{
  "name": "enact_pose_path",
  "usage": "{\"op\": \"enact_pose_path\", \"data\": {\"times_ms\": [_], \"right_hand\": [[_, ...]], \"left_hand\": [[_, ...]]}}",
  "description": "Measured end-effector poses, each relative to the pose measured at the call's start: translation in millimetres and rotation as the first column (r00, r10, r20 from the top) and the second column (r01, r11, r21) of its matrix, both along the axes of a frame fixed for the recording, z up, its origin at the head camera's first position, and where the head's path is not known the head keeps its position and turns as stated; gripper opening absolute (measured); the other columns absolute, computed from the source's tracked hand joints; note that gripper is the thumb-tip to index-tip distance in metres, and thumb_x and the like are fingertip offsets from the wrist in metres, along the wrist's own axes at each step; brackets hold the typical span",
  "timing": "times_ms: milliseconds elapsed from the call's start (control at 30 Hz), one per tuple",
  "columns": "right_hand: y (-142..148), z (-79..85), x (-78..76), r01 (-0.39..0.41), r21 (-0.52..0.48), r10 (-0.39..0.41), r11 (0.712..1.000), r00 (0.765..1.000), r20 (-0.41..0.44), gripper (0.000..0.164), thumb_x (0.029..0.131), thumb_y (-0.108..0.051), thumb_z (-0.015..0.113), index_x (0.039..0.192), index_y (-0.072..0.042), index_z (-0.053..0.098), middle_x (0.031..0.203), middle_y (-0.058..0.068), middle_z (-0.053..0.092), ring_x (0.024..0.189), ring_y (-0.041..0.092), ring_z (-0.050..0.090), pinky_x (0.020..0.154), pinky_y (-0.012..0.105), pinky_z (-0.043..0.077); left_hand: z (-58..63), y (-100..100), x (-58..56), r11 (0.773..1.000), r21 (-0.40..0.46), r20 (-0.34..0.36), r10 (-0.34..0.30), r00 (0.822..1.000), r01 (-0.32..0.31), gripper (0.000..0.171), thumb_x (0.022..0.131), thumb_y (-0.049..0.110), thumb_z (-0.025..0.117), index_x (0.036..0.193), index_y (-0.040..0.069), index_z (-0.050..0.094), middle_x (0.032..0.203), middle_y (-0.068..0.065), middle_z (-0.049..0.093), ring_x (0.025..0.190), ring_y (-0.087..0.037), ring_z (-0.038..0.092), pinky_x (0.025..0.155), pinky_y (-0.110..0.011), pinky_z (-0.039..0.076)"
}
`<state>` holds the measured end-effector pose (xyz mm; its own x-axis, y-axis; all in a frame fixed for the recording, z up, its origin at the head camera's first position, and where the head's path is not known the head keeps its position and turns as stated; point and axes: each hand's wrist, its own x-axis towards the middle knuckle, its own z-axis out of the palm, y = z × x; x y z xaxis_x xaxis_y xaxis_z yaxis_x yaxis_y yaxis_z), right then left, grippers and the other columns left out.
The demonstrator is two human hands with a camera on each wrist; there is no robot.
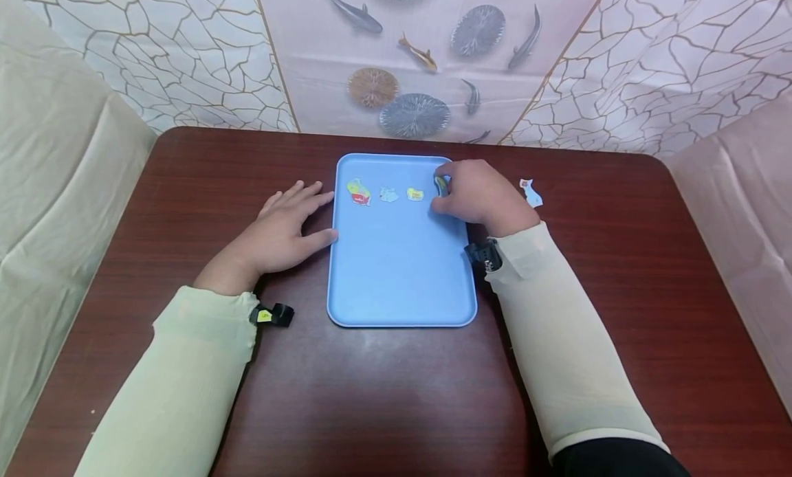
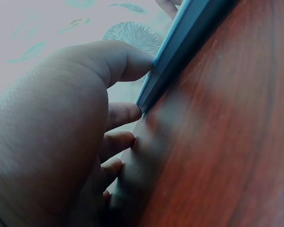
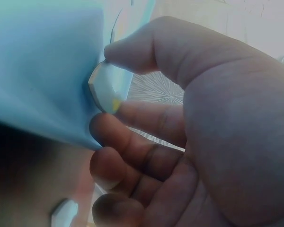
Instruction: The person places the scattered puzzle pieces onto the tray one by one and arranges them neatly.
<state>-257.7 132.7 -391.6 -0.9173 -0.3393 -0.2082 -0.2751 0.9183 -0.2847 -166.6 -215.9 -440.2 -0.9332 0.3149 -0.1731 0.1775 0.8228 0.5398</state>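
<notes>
A light blue tray (image 1: pixel 402 271) lies on the brown table. Across its far part sit a yellow, green and red cutout (image 1: pixel 359 192), a pale blue cutout (image 1: pixel 388 194) and a small yellow cutout (image 1: pixel 414 194). At the tray's far right corner my right hand (image 1: pixel 479 192) pinches a flat cutout (image 3: pixel 104 90) between thumb and forefinger, partly hidden by the fingers. My left hand (image 1: pixel 278 229) lies with fingers spread at the tray's left side, thumb and forefinger touching its edge. In the left wrist view the thumb (image 2: pixel 137 64) meets the tray's side.
To the right of the right hand, a white and blue cutout (image 1: pixel 531 193) lies on the table (image 1: pixel 606 257). Behind the table hangs a patterned cloth (image 1: pixel 421 64) with fish and round leaf shapes. Pale fabric (image 1: pixel 56 154) borders the left side.
</notes>
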Motion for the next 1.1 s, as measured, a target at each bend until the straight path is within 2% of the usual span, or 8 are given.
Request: {"op": "enact_pose_path", "data": {"times_ms": [167,333,500,567,700,767,833,1100], "right_hand": [[-0.9,2.1,0.1,-0.001,0.005,0.001,1.0,1.0,0.011,0.035,0.099,-0.027,0.075,0.13,-0.01,0.073,0.071,0.006,0.054,0.073,0.027,0.059,0.068,0.038,0.049],[-1.6,2.6,-0.1,-0.004,0.025,0.003,1.0,1.0,0.015,0.039,0.099,-0.028,0.075,0.135,-0.011,0.074,0.075,0.007,0.063,0.077,0.026,0.062,0.07,0.038,0.05],[-2.5,2.5,-0.2,-0.01,0.041,0.009,0.999,1.0,0.005,0.02,0.1,-0.028,0.075,0.111,-0.011,0.076,0.076,0.007,0.062,0.078,0.026,0.062,0.068,0.037,0.048],[-2.8,2.8,0.3,-0.006,0.04,0.006,0.999,1.0,0.005,0.019,0.1,-0.028,0.076,0.109,-0.011,0.077,0.081,0.008,0.066,0.08,0.027,0.063,0.069,0.037,0.049],[-2.7,3.3,0.3,0.008,0.042,-0.008,0.999,1.0,0.018,0.036,0.1,-0.028,0.077,0.13,-0.009,0.079,0.113,0.014,0.079,0.094,0.029,0.069,0.078,0.041,0.057],[-2.5,3.5,0.3,0.015,0.042,-0.016,0.999,0.999,0.028,0.048,0.1,-0.028,0.077,0.144,-0.008,0.075,0.132,0.016,0.078,0.103,0.031,0.071,0.086,0.044,0.062],[-2.2,3.4,0.2,0.02,0.048,-0.021,0.999,0.999,0.034,0.054,0.101,-0.029,0.077,0.15,-0.008,0.072,0.143,0.018,0.075,0.108,0.032,0.071,0.092,0.047,0.064],[-2.7,3.3,0.7,0.023,0.049,-0.025,0.999,0.999,0.038,0.054,0.101,-0.029,0.077,0.15,-0.007,0.071,0.145,0.019,0.074,0.11,0.033,0.072,0.095,0.049,0.065]], "left_hand": [[0.4,0.1,-0.1,1.0,0.001,-0.002,-0.001,1.0,0.001,0.081,0.11,0.058,0.061,0.179,0.025,0.035,0.19,-0.008,0.021,0.179,-0.037,0.006,0.143,-0.064,0.001],[0.8,0.1,0.1,1.0,0.002,-0.003,-0.001,1.0,0.001,0.081,0.11,0.058,0.061,0.179,0.025,0.035,0.19,-0.008,0.021,0.179,-0.037,0.006,0.143,-0.065,0.001],[0.6,0.0,0.0,1.0,0.002,-0.005,0.0,1.0,0.0,0.08,0.11,0.058,0.061,0.179,0.025,0.035,0.19,-0.007,0.021,0.179,-0.036,0.006,0.143,-0.065,0.001],[0.6,-0.2,0.0,1.0,0.002,-0.005,0.001,1.0,-0.001,0.08,0.11,0.058,0.061,0.178,0.025,0.035,0.19,-0.007,0.021,0.179,-0.037,0.006,0.143,-0.065,0.001],[0.3,-0.7,-0.2,1.0,0.0,-0.006,0.0,1.0,0.0,0.08,0.11,0.058,0.061,0.178,0.025,0.036,0.19,-0.008,0.021,0.179,-0.037,0.007,0.143,-0.065,0.001],[0.2,-0.8,-0.5,1.0,0.0,-0.009,-0.004,1.0,0.005,0.08,0.11,0.058,0.061,0.178,0.025,0.036,0.19,-0.008,0.022,0.179,-0.037,0.007,0.142,-0.065,0.001],[0.3,-0.8,-0.5,1.0,0.002,-0.013,-0.008,1.0,0.008,0.08,0.11,0.057,0.061,0.178,0.024,0.036,0.189,-0.009,0.022,0.179,-0.038,0.007,0.142,-0.065,0.002],[-0.2,-0.6,-0.6,1.0,0.002,-0.018,-0.011,1.0,0.011,0.08,0.11,0.058,0.061,0.178,0.024,0.036,0.189,-0.009,0.022,0.179,-0.038,0.007,0.143,-0.064,0.002]]}}
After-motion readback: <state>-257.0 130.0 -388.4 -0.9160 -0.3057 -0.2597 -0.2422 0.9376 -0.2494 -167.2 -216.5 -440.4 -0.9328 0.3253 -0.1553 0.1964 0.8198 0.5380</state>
